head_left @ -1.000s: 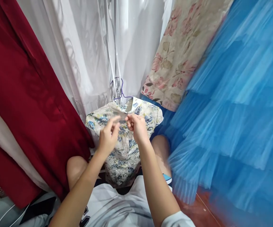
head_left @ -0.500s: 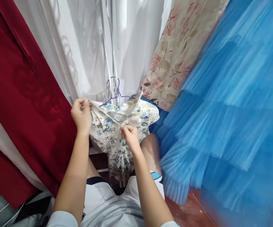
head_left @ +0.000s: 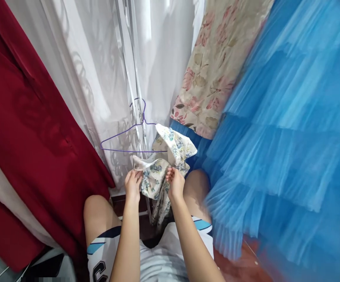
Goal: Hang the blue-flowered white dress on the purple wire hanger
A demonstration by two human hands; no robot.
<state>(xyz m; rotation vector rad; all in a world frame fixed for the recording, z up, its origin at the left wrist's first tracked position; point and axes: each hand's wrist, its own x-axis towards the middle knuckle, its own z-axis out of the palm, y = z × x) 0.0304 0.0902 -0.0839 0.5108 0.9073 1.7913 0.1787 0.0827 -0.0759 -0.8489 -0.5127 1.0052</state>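
Note:
A white floral garment with blue and yellow flowers hangs between my knees. Its right shoulder still covers the right arm of a purple hanger, while the hanger's left arm is bare. My left hand grips the loose left side of the garment, below the hanger. Bent fingers of my right hand pinch the cloth near its middle. The garment's lower part bunches and drops down between my legs.
Dark red cloth hangs at left, sheer white curtain fabric behind. A pink-flowered cloth and a tiered blue tulle skirt hang at right. White metal poles rise behind the hanger. Reddish floor shows below.
The garment's left shoulder has come off the hanger, baring its left arm. My left hand has moved right and down with the cloth; my right hand shifted slightly right and down.

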